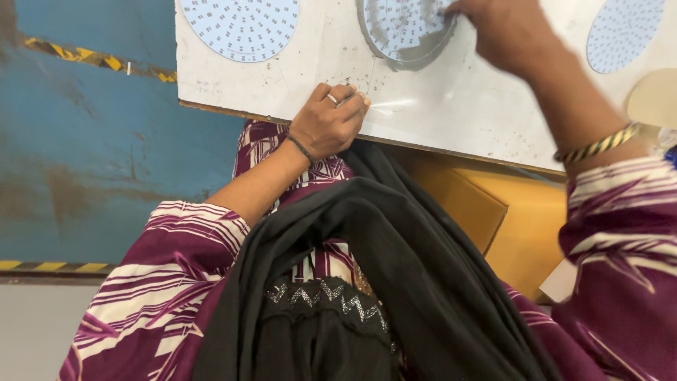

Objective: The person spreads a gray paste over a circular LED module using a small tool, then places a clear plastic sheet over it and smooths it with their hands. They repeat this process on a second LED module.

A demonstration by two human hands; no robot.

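A white worktable point(451, 106) fills the upper part of the view and serves as the landmark here. The left hand point(328, 123) rests at the table's near edge, curled into a loose fist with a ring on one finger; something thin seems pinched at the fingertips, but I cannot tell what, or whether anything is truly gripped. The right hand point(504, 32) reaches across to the far side of the table, blurred, its fingertips on the rim of a round pale-blue disc point(405, 25) dotted with small marks. Whether it grasps the disc or only presses it is unclear. The disc lies flat on the table beyond the left hand; being round, it has no long axis and points no particular way, its face turned upward. A grey ring edges it. A second disc point(240, 25) lies flat to its left, a third disc point(624, 32) to its right. A cardboard box point(508, 212) sits beneath the table's near edge.
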